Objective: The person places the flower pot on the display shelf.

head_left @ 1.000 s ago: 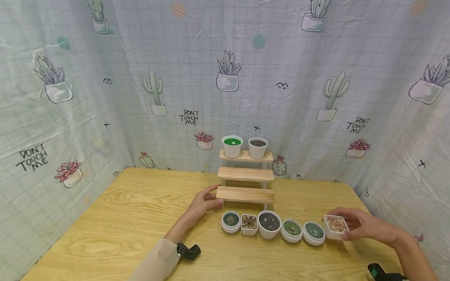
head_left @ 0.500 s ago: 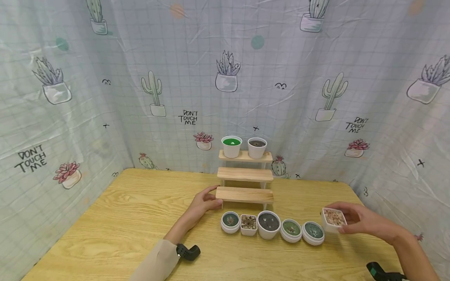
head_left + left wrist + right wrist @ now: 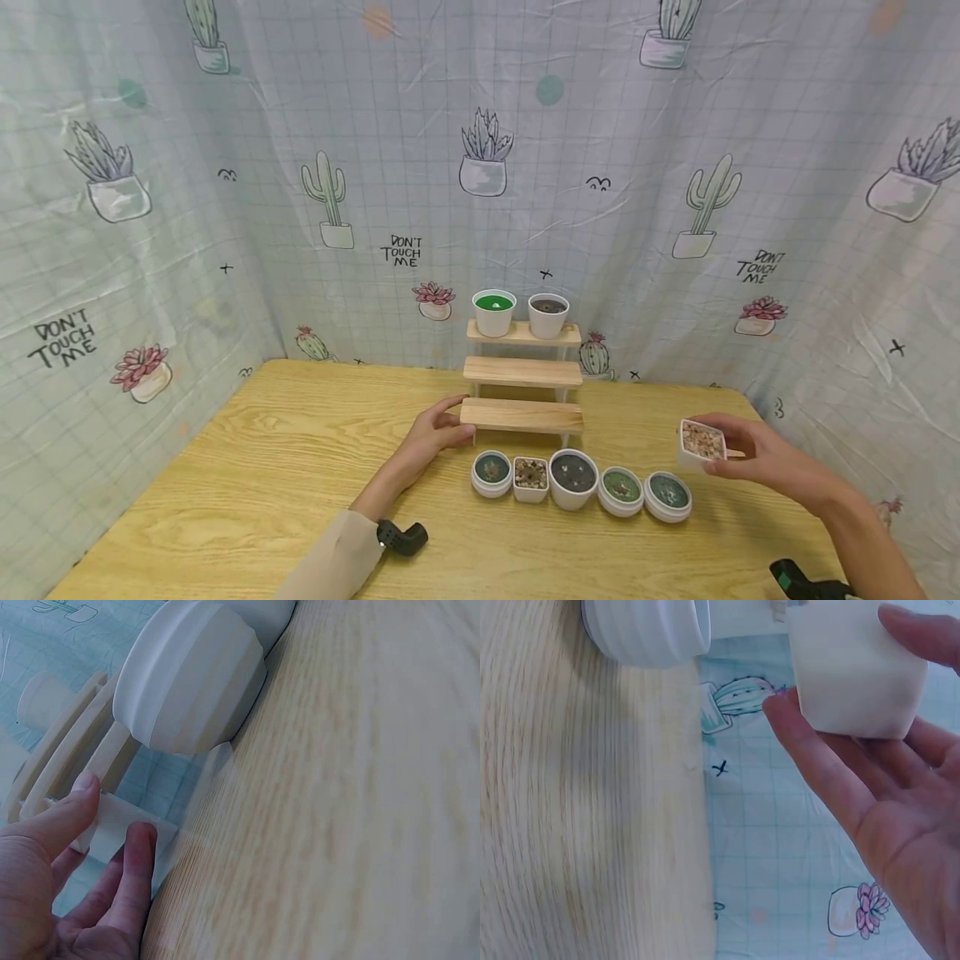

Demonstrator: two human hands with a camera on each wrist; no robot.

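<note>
My right hand (image 3: 757, 450) grips a square white pot (image 3: 702, 441) filled with pale pinkish pebbles, lifted over the right side of the table. In the right wrist view the pot's smooth wall (image 3: 859, 675) sits between thumb and fingers. My left hand (image 3: 431, 431) holds the left end of a three-step wooden plant stand (image 3: 521, 413) at its lowest step. The left wrist view has the thumb (image 3: 84, 784) at that step's end, fingers bent around the clear side panel. A green-topped round pot (image 3: 494, 313) and a grey-topped pot (image 3: 549, 317) stand on the top step.
In front of the stand runs a row of pots: a round one (image 3: 492, 474), a square pebble-filled one (image 3: 531, 479), a larger grey-topped one (image 3: 573, 479) and two low round ones (image 3: 621, 492) further right. A cactus-print curtain (image 3: 540, 217) surrounds the table's back and sides.
The right hand has raised the square pot and carried it back and slightly left, away from the end of the row. My left hand keeps its place on the stand.
</note>
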